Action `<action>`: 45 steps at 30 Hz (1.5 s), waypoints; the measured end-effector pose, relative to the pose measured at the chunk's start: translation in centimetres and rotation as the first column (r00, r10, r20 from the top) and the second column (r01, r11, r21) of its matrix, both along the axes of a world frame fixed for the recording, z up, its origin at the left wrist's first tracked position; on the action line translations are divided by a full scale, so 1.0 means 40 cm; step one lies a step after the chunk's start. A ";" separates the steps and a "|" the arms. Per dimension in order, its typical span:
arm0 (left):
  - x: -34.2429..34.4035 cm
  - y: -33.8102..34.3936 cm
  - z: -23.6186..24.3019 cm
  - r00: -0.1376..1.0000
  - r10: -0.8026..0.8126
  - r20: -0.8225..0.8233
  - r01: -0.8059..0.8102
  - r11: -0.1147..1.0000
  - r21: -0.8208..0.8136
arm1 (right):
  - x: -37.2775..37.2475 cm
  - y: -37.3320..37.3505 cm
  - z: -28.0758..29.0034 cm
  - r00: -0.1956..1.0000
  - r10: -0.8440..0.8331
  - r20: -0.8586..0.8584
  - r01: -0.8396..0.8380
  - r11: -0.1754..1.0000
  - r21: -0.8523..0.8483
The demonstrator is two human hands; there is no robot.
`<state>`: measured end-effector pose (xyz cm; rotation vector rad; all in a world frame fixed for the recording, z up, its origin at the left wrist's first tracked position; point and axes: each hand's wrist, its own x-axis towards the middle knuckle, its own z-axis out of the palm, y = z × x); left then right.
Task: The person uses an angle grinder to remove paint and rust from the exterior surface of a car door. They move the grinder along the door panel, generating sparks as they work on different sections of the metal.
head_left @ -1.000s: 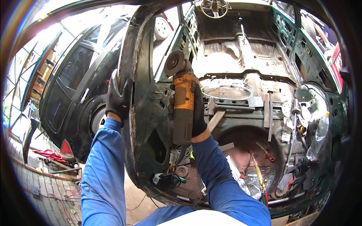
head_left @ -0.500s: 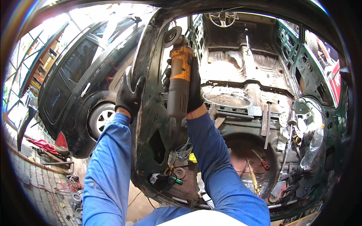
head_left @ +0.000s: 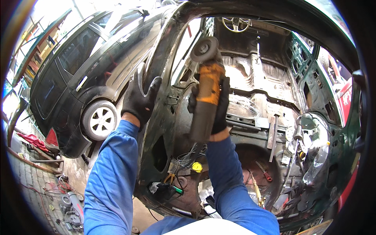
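Observation:
My left hand [head_left: 139,98], in a black glove, rests along the outer edge of the dark pillar [head_left: 164,58] of the stripped car body, its fingers stretched and thumb apart. My right hand [head_left: 223,107], also gloved, grips an orange and dark grey angle grinder [head_left: 209,84] upright beside the pillar, over the rear of the body. The grinder's disc [head_left: 204,49] is at the top end, tilted, with no visible contact with metal; the tool looks slightly blurred.
A black car [head_left: 68,78] stands close on the left. The body's rusty wheel well [head_left: 254,156] holds tools; a wire coil [head_left: 244,105], metal strips [head_left: 272,135], a plastic bottle [head_left: 315,164] and a yellow tape measure [head_left: 196,167] lie around it. A steering wheel [head_left: 236,29] is at the front.
The grinder rose along the pillar, then moved right and slightly down, away from it. My left hand has shifted up and right in the view as the camera's view moved.

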<state>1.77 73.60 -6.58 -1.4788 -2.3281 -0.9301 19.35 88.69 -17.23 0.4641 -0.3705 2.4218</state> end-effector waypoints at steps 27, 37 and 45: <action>0.130 0.541 0.043 0.078 -0.676 0.733 0.023 0.736 0.677 | 0.464 -0.432 -0.395 0.722 -0.067 0.688 0.264 0.947 -0.184; 0.035 0.670 0.064 0.050 -0.840 0.540 -0.073 0.536 0.841 | 0.451 -0.370 -0.459 0.739 -0.076 0.669 0.250 0.954 -0.168; -0.006 0.677 0.030 0.082 -0.854 0.514 0.037 0.518 0.855 | 0.452 -0.353 -0.441 0.721 -0.090 0.687 0.310 0.929 -0.203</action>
